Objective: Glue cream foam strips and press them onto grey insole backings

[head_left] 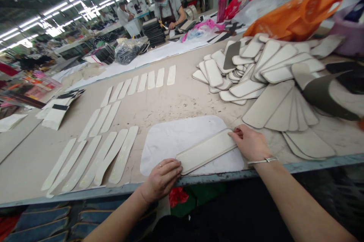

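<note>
A long off-white panel with rounded corners and a darker edge line point(207, 151) lies over a white sheet point(162, 136) at the table's front edge. My left hand point(165, 177) grips the panel's left end, fingers together on top. At the far right corner, my right hand point(248, 141) pinches the panel between thumb and fingers. Just beyond my right hand a fan of similar pale panels point(270, 109) spreads over the table. To the left lie rows of narrow off-white strips point(123, 155), some with shiny patches.
A large heap of pale panels point(273, 60) covers the right side, with an orange bag point(295, 14) behind it. Strips with black bands point(59, 107) lie at left. Across the table a person point(169, 7) works beside a dark stack point(153, 32). The table's blue-grey edge point(113, 190) runs in front.
</note>
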Action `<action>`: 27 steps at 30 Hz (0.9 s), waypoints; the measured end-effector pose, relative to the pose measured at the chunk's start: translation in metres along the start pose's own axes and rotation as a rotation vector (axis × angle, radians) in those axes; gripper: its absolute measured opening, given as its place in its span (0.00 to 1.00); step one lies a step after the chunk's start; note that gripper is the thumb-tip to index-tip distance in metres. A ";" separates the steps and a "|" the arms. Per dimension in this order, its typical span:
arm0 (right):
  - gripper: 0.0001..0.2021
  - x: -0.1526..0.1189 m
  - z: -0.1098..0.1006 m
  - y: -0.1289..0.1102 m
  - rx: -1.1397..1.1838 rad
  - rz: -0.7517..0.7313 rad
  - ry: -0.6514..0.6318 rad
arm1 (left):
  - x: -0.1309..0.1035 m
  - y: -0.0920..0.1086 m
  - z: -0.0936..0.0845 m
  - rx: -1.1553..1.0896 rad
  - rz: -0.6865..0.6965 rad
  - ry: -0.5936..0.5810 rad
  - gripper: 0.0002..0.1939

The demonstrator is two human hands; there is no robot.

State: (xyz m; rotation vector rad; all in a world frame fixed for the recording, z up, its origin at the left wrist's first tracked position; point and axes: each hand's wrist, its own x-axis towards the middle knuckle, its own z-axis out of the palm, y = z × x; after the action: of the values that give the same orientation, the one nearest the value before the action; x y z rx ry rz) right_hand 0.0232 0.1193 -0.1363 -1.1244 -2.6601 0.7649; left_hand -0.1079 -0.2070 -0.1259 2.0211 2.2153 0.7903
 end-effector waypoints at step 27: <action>0.15 -0.005 -0.010 -0.004 -0.093 -0.020 0.117 | 0.007 0.001 0.002 0.129 0.004 0.030 0.15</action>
State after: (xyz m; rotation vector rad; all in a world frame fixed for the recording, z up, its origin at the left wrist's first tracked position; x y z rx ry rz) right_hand 0.0277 0.1177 -0.1256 -1.1248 -2.6290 0.5595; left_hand -0.1076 -0.1996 -0.1248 2.0833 2.3364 0.6993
